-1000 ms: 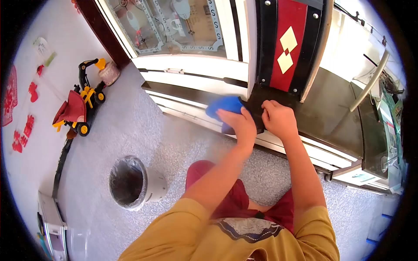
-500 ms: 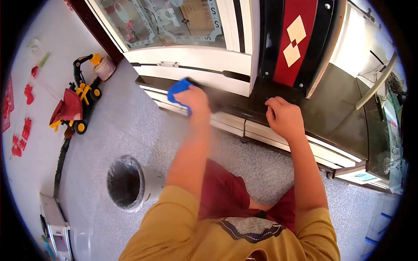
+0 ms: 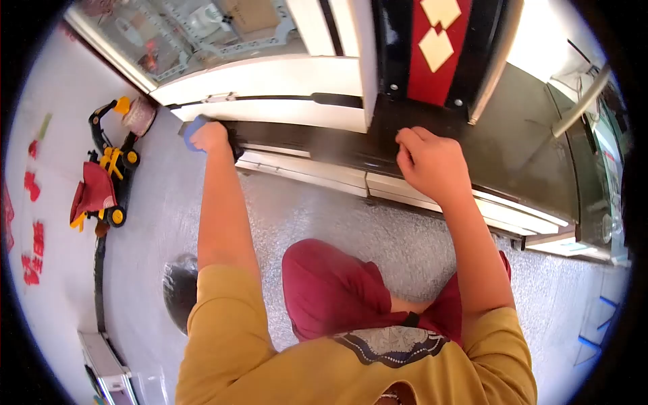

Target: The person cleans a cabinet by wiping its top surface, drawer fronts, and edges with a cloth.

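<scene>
My left hand is closed around a blue cloth, at the far left end of a dark ledge that runs along a cabinet. Part of the cloth is hidden under the hand, and a dark patch shows beside the wrist. On the wider part of the dark top, my right hand rests with its fingers curled in, and no object shows in it. White drawer fronts lie just below the ledge.
A white cabinet with glass doors rises behind the ledge. A red and black panel stands right of it. Left on the floor are a toy digger, a pink roll and a lined bin, partly behind my left arm.
My left hand has slid the blue cloth leftward along the ledge to its end. My right hand stays on the dark top. The view has shifted, and my left arm now covers part of the bin.
</scene>
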Demonstrator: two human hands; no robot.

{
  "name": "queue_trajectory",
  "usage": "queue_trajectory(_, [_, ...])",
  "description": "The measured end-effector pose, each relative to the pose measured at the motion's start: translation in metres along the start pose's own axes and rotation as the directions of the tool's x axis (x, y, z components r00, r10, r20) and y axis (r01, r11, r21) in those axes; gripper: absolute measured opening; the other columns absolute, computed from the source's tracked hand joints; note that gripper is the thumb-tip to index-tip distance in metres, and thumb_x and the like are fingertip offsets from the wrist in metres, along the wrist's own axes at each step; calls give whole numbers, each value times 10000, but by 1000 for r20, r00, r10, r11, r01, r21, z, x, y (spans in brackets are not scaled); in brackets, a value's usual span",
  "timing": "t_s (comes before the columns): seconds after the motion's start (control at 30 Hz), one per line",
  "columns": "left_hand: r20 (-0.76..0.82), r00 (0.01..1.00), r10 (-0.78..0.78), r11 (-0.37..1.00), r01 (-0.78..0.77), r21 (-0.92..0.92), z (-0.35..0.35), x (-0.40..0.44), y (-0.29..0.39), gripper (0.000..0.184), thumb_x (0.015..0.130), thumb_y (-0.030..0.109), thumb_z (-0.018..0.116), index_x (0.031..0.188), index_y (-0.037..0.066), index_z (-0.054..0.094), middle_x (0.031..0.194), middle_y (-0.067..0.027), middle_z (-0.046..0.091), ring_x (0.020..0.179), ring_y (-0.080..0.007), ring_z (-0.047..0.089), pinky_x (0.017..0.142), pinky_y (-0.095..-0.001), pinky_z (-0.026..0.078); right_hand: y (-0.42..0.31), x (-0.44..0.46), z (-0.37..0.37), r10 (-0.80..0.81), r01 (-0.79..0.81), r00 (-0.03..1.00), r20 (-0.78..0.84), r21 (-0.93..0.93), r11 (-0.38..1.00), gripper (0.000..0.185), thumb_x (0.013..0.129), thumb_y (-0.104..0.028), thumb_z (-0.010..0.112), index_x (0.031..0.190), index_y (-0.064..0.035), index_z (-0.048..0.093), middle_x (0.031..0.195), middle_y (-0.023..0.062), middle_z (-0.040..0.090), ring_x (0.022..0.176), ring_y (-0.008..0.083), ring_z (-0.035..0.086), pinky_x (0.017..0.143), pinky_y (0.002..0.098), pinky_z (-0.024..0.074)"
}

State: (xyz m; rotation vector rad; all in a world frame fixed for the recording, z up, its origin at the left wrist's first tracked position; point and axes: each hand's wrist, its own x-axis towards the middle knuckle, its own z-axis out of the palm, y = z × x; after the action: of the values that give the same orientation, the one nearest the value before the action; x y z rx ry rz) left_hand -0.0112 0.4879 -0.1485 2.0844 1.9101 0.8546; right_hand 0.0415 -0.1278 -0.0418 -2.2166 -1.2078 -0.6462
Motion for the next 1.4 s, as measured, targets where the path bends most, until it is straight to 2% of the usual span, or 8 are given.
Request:
queue_trajectory(0.17, [-80,988,-129,877,76,-474,-44,-88,27,594,966,230,654,1366,-158,448,1326,-330,545,1247,-510,581,1032,-583,495,3,-3,2,10,-10,1000,-14,-13,1000,79,873,-116,683,935,-82,648,829,100,659,706,346,682,619,451,560])
queue_trajectory(0.3, [225,781,582,641,-611,464,-108,-209,43,475,1038,233,523,1251,-176,638,1461,-416,486,1348,-608,477,1119,-739,358,3,-5,1,8,-8,999,-34,0,1000,82,868,-127,692,914,-80,641,821,106,652,710,353,683,633,466,570])
queue_trajectory(0.5, [-307,441,844,427,-897,-114,-102,-387,44,716,1031,195,573,1551,-199,278,1613,-472,235,1538,-634,162,1258,-698,88,11,-14,1,16,13,977,-212,135,991,98,865,-108,681,960,-86,675,880,120,686,736,368,691,665,476,579])
queue_trajectory(0.8, [-7,92,996,59,-696,-715,-217,-513,78,575,1047,156,627,1561,4,417,1566,-209,480,1487,-299,451,1237,-428,330,-26,-64,-28,231,-90,933,-274,447,890,515,966,-278,708,1427,-73,604,1254,205,674,1207,413,626,1088,479,490])
queue_trajectory(0.9, [298,82,951,272,239,-932,-234,-470,91,301,1060,15,534,1349,-11,611,1267,-157,684,1265,-275,645,1133,-392,470,0,-77,-38,250,-194,946,-208,256,947,596,956,-403,731,1454,-100,604,1344,155,672,1286,365,607,1177,528,416])
queue_trajectory(0.97, [373,360,855,294,257,-921,-225,-447,99,200,1049,-37,500,1115,1,686,1014,-93,726,1004,-212,722,962,-326,570,7,-87,-45,27,-50,980,-195,-111,993,613,941,-425,745,1455,-117,613,1387,126,665,1347,328,580,1214,558,371])
queue_trajectory(1.27, [0,234,972,146,-606,-782,-195,-420,130,207,968,-84,472,901,26,634,839,-61,655,766,-150,615,738,-284,518,58,-126,-81,-16,-23,987,-160,-240,971,524,824,-316,803,1309,-152,690,1377,38,658,1367,260,557,1242,533,336])
queue_trajectory(1.4, [142,101,985,169,-748,-642,-192,-436,149,98,861,20,552,833,67,633,875,-154,672,878,-386,657,779,-464,523,102,-165,-127,-9,-49,981,-193,-297,953,561,786,-306,811,1314,-172,679,1391,39,656,1351,260,581,1206,518,385])
